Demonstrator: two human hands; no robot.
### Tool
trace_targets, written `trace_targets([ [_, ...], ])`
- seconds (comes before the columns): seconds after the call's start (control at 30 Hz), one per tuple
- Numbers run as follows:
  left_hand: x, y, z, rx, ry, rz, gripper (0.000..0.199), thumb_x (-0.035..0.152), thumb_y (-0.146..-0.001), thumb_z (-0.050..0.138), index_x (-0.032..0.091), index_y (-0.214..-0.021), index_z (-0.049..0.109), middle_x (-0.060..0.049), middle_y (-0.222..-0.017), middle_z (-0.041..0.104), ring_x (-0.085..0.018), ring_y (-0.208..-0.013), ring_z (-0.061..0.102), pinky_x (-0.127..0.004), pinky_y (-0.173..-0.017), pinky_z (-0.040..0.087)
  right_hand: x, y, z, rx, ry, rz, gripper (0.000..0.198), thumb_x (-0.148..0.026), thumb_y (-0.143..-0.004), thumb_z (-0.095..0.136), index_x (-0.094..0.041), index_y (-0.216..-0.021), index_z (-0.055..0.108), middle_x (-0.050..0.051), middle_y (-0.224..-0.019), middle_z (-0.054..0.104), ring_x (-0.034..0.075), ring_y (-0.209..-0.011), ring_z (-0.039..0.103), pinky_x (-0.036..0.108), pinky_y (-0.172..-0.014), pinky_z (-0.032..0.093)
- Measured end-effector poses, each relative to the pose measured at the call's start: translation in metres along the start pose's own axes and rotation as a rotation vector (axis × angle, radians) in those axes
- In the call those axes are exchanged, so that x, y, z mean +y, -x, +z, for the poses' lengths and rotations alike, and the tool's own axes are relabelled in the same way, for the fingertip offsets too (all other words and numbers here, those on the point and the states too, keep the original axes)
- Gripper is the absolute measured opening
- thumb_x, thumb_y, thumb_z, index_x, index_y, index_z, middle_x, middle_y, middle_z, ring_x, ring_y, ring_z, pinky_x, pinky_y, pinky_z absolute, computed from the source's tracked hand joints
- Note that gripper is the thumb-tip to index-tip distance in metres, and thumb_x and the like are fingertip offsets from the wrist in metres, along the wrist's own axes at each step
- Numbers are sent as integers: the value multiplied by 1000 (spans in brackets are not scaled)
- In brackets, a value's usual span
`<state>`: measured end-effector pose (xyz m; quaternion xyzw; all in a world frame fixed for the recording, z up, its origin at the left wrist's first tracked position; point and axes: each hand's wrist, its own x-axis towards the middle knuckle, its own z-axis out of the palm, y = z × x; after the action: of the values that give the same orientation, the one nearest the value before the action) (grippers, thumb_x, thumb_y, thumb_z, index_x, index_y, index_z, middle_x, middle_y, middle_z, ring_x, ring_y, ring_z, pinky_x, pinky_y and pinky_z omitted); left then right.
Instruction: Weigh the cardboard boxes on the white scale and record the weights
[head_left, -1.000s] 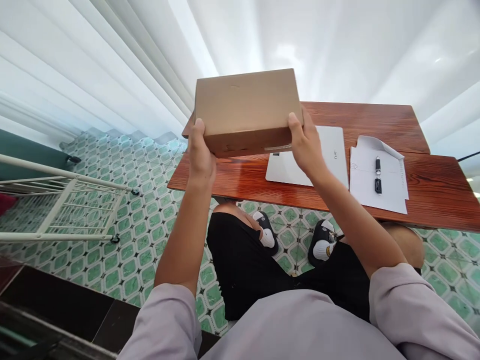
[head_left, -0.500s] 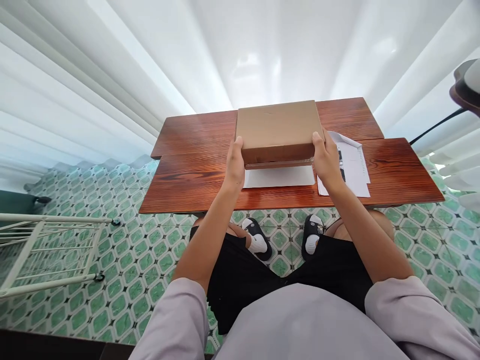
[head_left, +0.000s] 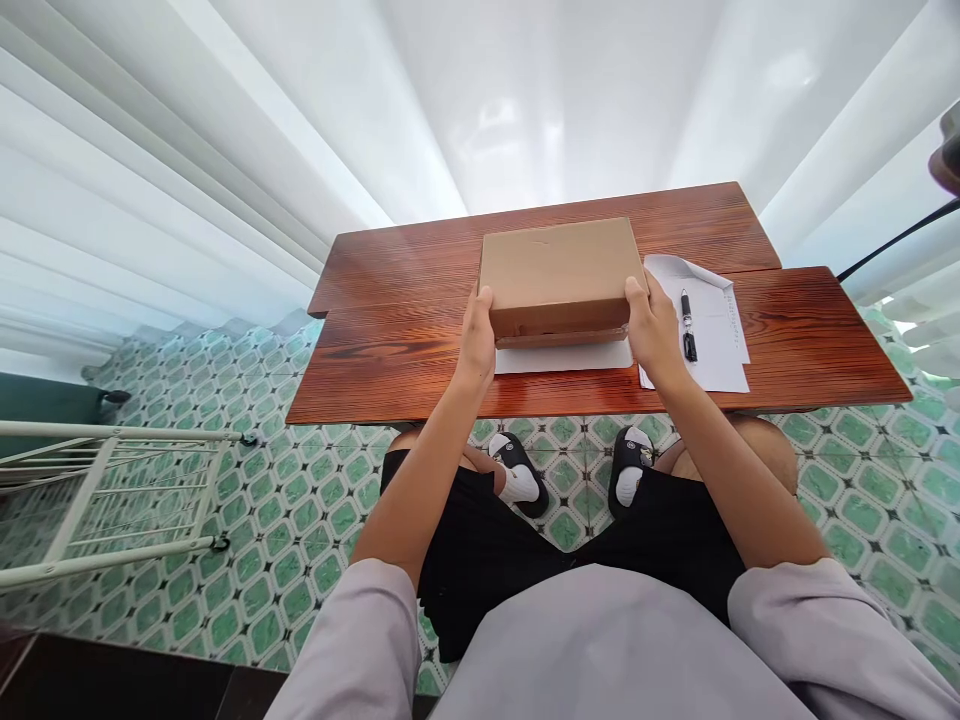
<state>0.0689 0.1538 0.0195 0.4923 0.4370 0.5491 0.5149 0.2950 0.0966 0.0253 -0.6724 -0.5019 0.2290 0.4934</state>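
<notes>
A brown cardboard box (head_left: pixel 561 265) is held between my two hands, above the middle of the wooden table. My left hand (head_left: pixel 478 335) grips its near left corner, thumb on the top edge and the other fingers hidden behind the side. At the near right corner, my right hand (head_left: pixel 651 325) closes on it the same way. Beneath the box's front edge shows a white sheet (head_left: pixel 564 358) lying on the table. Whether the far side of the box touches the table I cannot tell.
Right of my right hand, papers (head_left: pixel 716 340) lie on the wooden table (head_left: pixel 390 350) with a black pen (head_left: pixel 688 325) on top. White curtains (head_left: pixel 510 110) hang behind. A white metal rack (head_left: pixel 142 500) on casters stands on the tiled floor at left.
The box and both hands have come slightly lower and nearer in view. The pen, partly covered by my right hand before, now shows whole. The view has shifted a little.
</notes>
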Motion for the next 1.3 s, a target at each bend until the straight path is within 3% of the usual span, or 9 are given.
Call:
trace_targets([
  [0.27,-11,-1,-1,-4,8,40,41,59,-89,54,23,-108,64,-3,-135,64,-25,-143,45,-34,-122,35,7,3,3,22,39,-32,60,-67,-99,29,-25,-128,60,9,-126,63,29,-109,59,46,-95,44],
  [0.6,-16,-3,-4,0,-94,74,47,57,-95,47,23,-125,60,-4,-141,60,-23,-143,46,-38,-123,33,18,8,7,104,166,-119,85,-81,-98,17,-19,-134,62,13,-101,68,29,-88,61,42,-82,47],
  [0.7,-13,-1,-6,11,-177,47,50,60,-96,47,27,-133,56,-3,-150,53,-22,-147,40,-38,-124,33,19,7,5,84,162,-124,86,-83,-98,19,-19,-137,61,13,-103,68,30,-93,63,44,-86,48],
  [0.77,-9,-1,-9,15,-236,64,56,63,-94,51,29,-139,50,-4,-156,46,-23,-149,37,-37,-122,34,20,6,1,46,125,-156,80,-80,-99,23,-21,-138,60,13,-116,66,30,-107,62,45,-94,47],
  [0.9,7,-1,-17,94,-368,333,58,65,-95,52,28,-140,46,-9,-149,49,-22,-140,46,-36,-114,42,28,-1,-14,-4,45,-239,72,-74,-104,20,-22,-136,58,12,-136,57,26,-129,51,44,-108,42],
  [1.03,40,7,-19,156,-534,792,25,43,-101,49,25,-110,63,-5,-107,61,-18,-100,59,-32,-85,50,34,-18,-29,88,-49,-139,65,-69,-105,22,-21,-117,63,9,-103,61,21,-98,59,34,-77,49],
  [1.1,57,13,-16,50,-602,975,18,33,-99,49,24,-99,64,-4,-94,57,-17,-90,57,-32,-79,49,32,-30,-32,141,-93,-112,54,-64,-104,32,-20,-98,62,6,-85,55,18,-80,54,30,-66,41],
  [1.17,68,21,-10,-180,-639,1086,15,25,-97,48,24,-92,63,-1,-88,58,-14,-81,57,-29,-72,48,29,-44,-29,159,-182,-73,42,-55,-100,41,-19,-82,54,3,-75,47,15,-67,44,28,-59,34],
  [1.3,67,37,7,-609,-777,1154,19,28,-97,48,23,-82,59,4,-75,62,-11,-67,54,-28,-58,41,24,-65,-13,147,-372,71,28,-37,-92,48,-19,-72,41,0,-68,34,12,-59,30,26,-53,24],
])
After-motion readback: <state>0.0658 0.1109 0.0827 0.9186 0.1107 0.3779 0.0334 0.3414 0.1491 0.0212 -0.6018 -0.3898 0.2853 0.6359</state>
